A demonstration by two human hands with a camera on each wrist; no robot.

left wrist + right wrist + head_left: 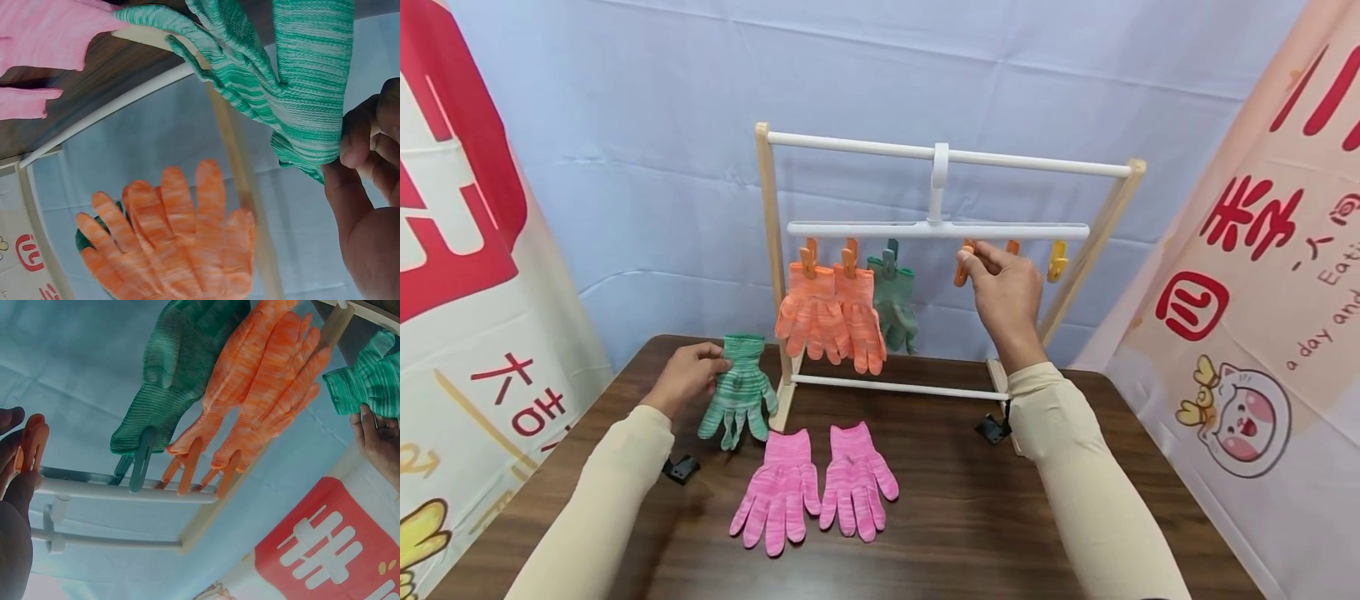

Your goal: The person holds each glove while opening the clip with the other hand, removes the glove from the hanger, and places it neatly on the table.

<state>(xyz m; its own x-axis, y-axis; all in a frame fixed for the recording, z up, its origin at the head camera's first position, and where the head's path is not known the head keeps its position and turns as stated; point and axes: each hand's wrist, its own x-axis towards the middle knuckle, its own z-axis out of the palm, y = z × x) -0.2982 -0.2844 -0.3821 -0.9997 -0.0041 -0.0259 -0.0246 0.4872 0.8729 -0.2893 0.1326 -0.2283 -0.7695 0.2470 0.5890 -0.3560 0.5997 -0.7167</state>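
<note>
My left hand (691, 375) pinches a green striped glove (743, 387) by its edge near the cuff, holding it up left of the rack with its fingers hanging down. At the white hanger (865, 228), my right hand (1011, 296) pinches an orange clothespin (964, 262) between thumb and fingers. Two orange gloves (811, 312) and another green glove (895, 304) hang from clips on the hanger's left half. In the right wrist view a grey-green clothespin (143, 459) grips that green glove's cuff.
Two pink gloves (778, 492) lie flat on the dark wooden table (955, 508). The hanger hooks over the top bar (1037, 162) of a wood-and-white rack. A yellow clip (1057, 261) hangs at its right end. Printed cloths (1232, 333) flank both sides.
</note>
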